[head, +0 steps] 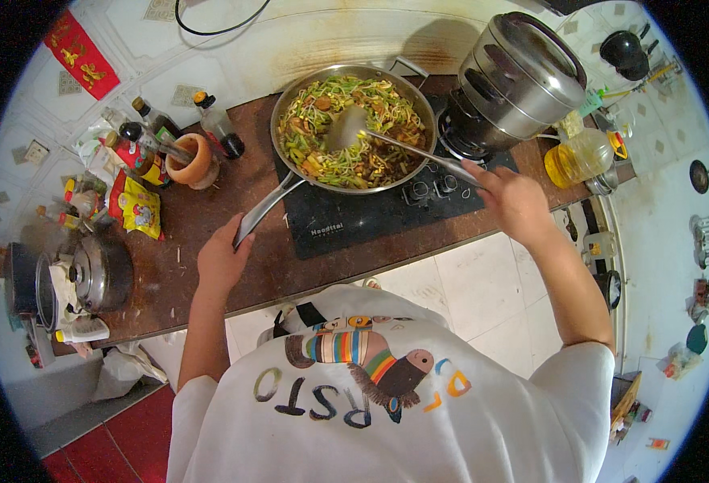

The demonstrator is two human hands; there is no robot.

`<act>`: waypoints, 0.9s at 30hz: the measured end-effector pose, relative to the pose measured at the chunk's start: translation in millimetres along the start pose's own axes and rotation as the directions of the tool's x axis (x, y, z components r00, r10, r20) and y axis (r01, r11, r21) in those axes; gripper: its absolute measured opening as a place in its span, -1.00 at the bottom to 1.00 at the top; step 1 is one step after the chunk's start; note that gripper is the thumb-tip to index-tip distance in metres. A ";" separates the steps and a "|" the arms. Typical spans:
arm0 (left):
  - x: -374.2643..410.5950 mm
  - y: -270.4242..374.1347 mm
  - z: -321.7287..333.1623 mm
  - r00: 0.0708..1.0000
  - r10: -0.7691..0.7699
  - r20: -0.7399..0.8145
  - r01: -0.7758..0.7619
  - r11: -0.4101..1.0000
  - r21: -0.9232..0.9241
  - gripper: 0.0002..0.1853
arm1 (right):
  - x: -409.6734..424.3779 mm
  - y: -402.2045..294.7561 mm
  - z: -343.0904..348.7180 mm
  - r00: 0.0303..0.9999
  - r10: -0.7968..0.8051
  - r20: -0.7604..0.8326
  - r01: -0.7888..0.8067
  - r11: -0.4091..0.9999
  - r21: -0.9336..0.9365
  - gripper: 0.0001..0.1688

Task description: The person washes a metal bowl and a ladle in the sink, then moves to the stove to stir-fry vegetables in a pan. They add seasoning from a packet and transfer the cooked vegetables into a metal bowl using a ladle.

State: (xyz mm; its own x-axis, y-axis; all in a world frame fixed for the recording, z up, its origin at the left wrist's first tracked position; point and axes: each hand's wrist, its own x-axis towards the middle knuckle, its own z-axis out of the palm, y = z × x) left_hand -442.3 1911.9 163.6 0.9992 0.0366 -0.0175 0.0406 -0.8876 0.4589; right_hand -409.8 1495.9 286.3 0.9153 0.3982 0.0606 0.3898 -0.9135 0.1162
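A wide steel frying pan (354, 189) sits over the left part of a black gas hob (330, 232). My left hand (225, 256) grips its long metal handle at the lower left. Inside lie green vegetable pieces, bean sprouts and browned bits (324, 160) in dark sauce. My right hand (508, 199) holds the shaft of a metal spatula (348, 128), whose broad blade rests on or just above the food near the pan's middle; whether it touches is hard to tell. The grip end of the spatula is hidden in my right hand.
Right of the pan, a stacked steel steamer (511, 84) stands on the other burner, beside an oil bottle (578, 158). To the left are sauce bottles (218, 124), a clay mortar (190, 162), a yellow packet (140, 208) and a lidded pot (101, 273). The tiled wall rises behind.
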 end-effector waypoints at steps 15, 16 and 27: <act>-3.4 0.5 -2.5 1.000 -0.008 0.025 0.008 1.000 -0.021 -0.52 | -24.3 31.8 -7.7 0.983 0.079 0.164 -0.067 0.995 -0.076 -0.43; -4.4 -1.3 -0.8 1.000 0.015 0.011 -0.015 1.000 -0.014 -0.52 | -26.1 35.3 -13.7 0.979 0.105 0.173 -0.103 0.994 -0.023 -0.44; -6.7 -10.5 -3.8 0.996 0.085 0.038 -0.083 0.995 -0.050 -0.51 | 2.8 -1.8 21.2 0.928 0.296 0.225 -0.342 0.916 0.208 -0.51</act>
State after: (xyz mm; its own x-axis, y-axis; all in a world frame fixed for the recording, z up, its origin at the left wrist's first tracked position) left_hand -449.4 1922.8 162.3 0.9983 -0.0569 -0.0123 -0.0430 -0.8633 0.5029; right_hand -405.8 1496.9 265.2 0.9879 0.0811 -0.1322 0.0653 -0.9906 -0.1200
